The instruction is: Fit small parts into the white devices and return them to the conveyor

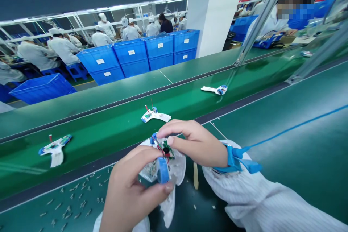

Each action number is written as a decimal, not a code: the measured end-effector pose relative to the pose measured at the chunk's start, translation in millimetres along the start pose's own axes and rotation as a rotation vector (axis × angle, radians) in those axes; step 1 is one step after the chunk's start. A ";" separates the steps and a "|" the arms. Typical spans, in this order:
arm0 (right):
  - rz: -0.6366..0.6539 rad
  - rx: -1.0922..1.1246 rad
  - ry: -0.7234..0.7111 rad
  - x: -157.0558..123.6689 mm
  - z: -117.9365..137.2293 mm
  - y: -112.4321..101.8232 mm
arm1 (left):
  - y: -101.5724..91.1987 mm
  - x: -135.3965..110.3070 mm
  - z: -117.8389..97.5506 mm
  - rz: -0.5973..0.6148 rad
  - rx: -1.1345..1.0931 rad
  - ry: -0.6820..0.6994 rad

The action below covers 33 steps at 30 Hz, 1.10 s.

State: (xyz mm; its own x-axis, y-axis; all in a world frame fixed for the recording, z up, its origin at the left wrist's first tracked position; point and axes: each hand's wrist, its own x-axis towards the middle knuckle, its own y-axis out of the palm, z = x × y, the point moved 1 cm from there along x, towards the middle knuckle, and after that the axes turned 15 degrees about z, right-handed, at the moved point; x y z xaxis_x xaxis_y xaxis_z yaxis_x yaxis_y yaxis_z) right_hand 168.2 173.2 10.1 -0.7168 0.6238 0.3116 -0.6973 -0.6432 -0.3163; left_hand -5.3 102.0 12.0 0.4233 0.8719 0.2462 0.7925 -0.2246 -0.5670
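Observation:
A white plastic housing with a green circuit board and red and black wires (166, 151) is held over the near bench. My left hand (130, 185) is closed around its blue round end (163, 171), with thumb below and fingers on top. Above the board, my right hand (194, 141) has thumb and forefinger pinched at the wires, close to a second blue part (153, 137); the fingertips partly hide what they grip. A blue wrist strap (231, 157) with a cord circles my right wrist. Behind the housing lies a clear bag of small parts (149, 171).
Similar white housings lie on the green conveyor belt (108, 127), one at left (56, 148) and one just beyond my hands (155, 115). Small metal pieces (67, 210) are scattered at lower left. Metal posts (255, 25) rise at right. Blue bins (133, 52) and co-workers are beyond.

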 end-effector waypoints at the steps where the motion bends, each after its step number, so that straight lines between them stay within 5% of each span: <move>1: 0.081 -0.018 -0.010 0.6 -0.1 -0.1 | -1.3 -0.3 -1.0 0.013 0.039 0.027; 7: 0.338 -0.004 -0.063 3.7 0.0 2.1 | -6.0 5.1 -11.5 0.112 0.225 0.231; 14: 0.401 0.426 0.031 7.4 -11.7 7.2 | -10.2 3.8 -13.4 0.041 0.386 0.279; 19: 0.233 0.716 0.048 6.8 -12.9 13.2 | -3.2 -5.3 -2.7 -0.177 0.068 0.081; 23: 0.269 0.792 -0.007 6.9 -14.2 15.2 | 10.6 -2.5 -5.4 -0.382 -0.378 -0.074; 33: 0.381 0.764 -0.223 8.8 -22.5 15.2 | 17.1 2.9 2.6 -0.463 -0.719 -0.085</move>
State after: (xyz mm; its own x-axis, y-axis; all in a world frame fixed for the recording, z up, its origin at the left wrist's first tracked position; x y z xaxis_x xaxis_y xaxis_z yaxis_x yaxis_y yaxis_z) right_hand 151.2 179.0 -12.1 -0.8273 0.2566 0.4997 -0.1612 -0.9606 0.2263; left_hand 8.3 101.8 1.0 -0.0228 0.9669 0.2540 0.9750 -0.0346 0.2193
